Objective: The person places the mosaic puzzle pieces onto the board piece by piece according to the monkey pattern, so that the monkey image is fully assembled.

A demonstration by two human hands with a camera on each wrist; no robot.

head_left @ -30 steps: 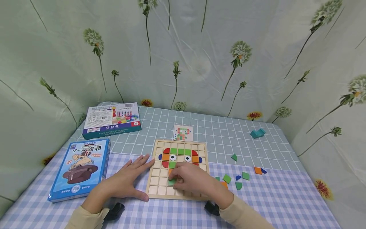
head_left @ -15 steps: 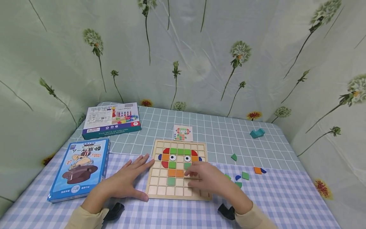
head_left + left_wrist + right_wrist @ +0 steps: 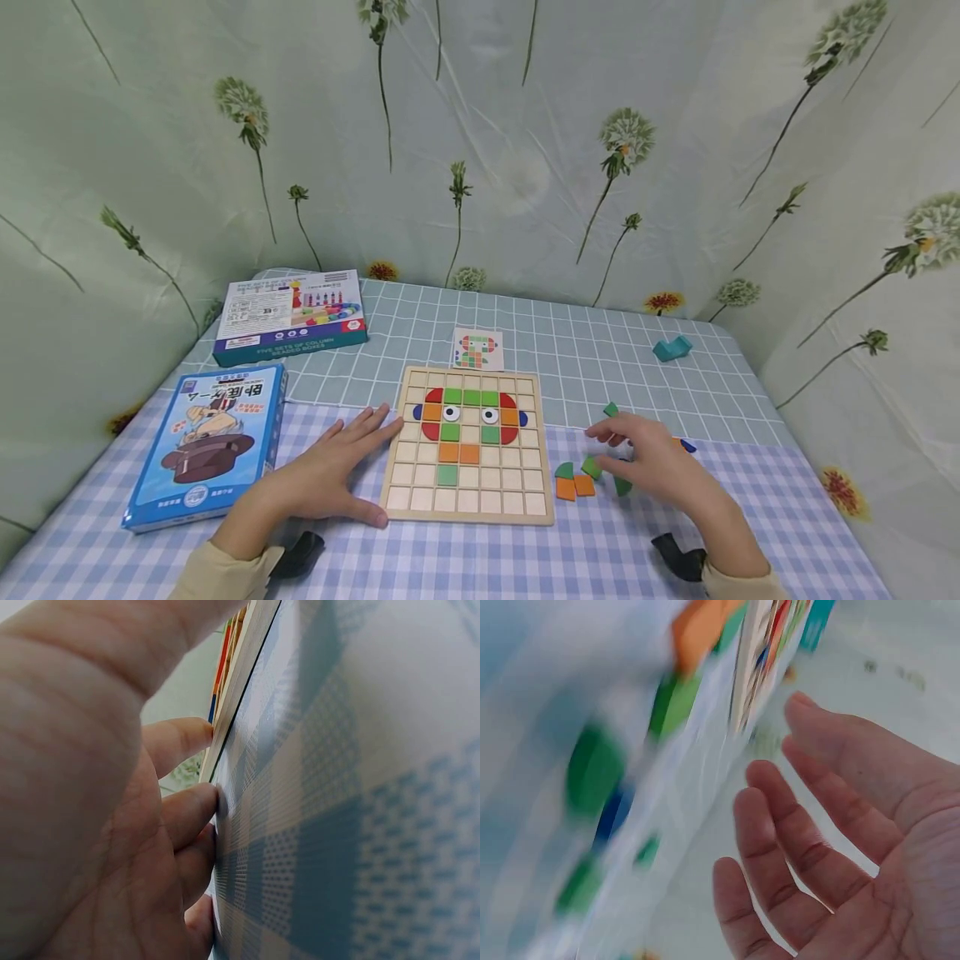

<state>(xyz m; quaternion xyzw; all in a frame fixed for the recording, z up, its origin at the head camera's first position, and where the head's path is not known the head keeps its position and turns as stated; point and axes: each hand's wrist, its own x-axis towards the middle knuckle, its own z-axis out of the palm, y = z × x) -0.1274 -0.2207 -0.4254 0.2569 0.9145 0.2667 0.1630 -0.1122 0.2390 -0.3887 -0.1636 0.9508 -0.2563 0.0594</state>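
Observation:
A wooden grid board (image 3: 471, 500) lies on the cloth, bearing red, green, orange and blue tiles and two eye tiles arranged as a face, with two orange tiles (image 3: 459, 452) and a green square (image 3: 447, 475) below it. My left hand (image 3: 330, 471) lies spread on the cloth, its fingertips and thumb touching the board's left edge. To the right of the board my right hand (image 3: 656, 458) hovers over loose tiles, fingers apart and holding nothing, as the right wrist view shows. Beneath its fingers is a green square tile (image 3: 591, 467); other tiles there are partly hidden.
A printed pattern card (image 3: 478, 349) sits behind the board. Loose orange tiles (image 3: 584, 485) and a green quarter tile (image 3: 565, 471) lie right of the board. A blue box (image 3: 206, 446) and a bead-game box (image 3: 292, 317) stand left; a teal block (image 3: 672, 348) is back right.
My right hand has lifted away from the board and moved right over the loose tiles, uncovering the board's lower tiles. The left hand stays in place.

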